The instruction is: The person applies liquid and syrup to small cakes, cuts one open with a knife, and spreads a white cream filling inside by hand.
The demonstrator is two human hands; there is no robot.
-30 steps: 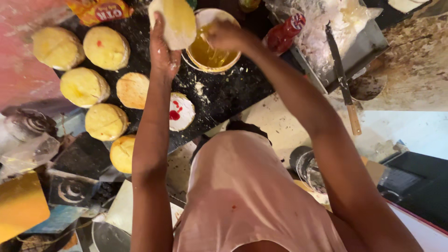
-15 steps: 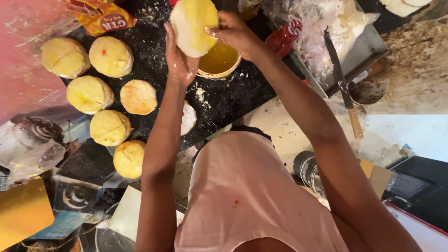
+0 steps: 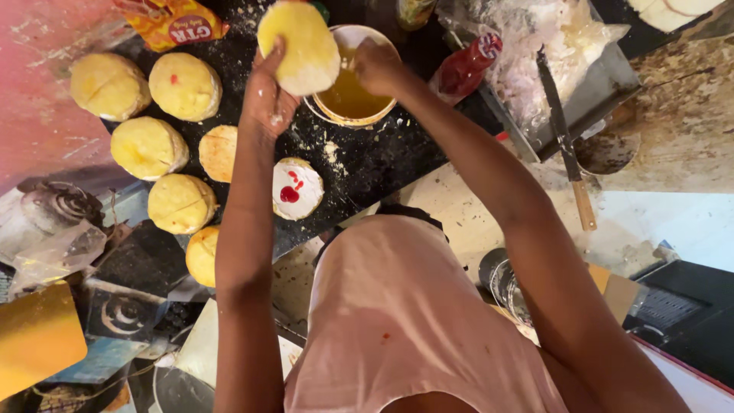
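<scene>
My left hand (image 3: 269, 98) holds up a round yellow bun half (image 3: 300, 46) above the black griddle (image 3: 367, 164). My right hand (image 3: 378, 65) hovers with bent fingers over a white bowl of yellow butter (image 3: 348, 95); whether it holds anything I cannot tell. Below my left hand lies an open bun base with white spread and red sauce (image 3: 297, 188). Several yellow buns (image 3: 149, 145) sit in rows on the griddle's left part, with a toasted bun half (image 3: 219, 152) among them.
A red sauce bottle (image 3: 468, 66) lies right of the bowl. A metal tray with plastic bags (image 3: 566, 84) and a knife (image 3: 566, 145) is at the right. An orange snack packet (image 3: 174, 21) lies at the top left. A yellow box (image 3: 37, 336) sits at the bottom left.
My right hand left the bun half and moved to the butter bowl. The left hand kept the bun half raised, and the sauced bun base shows beside my forearm.
</scene>
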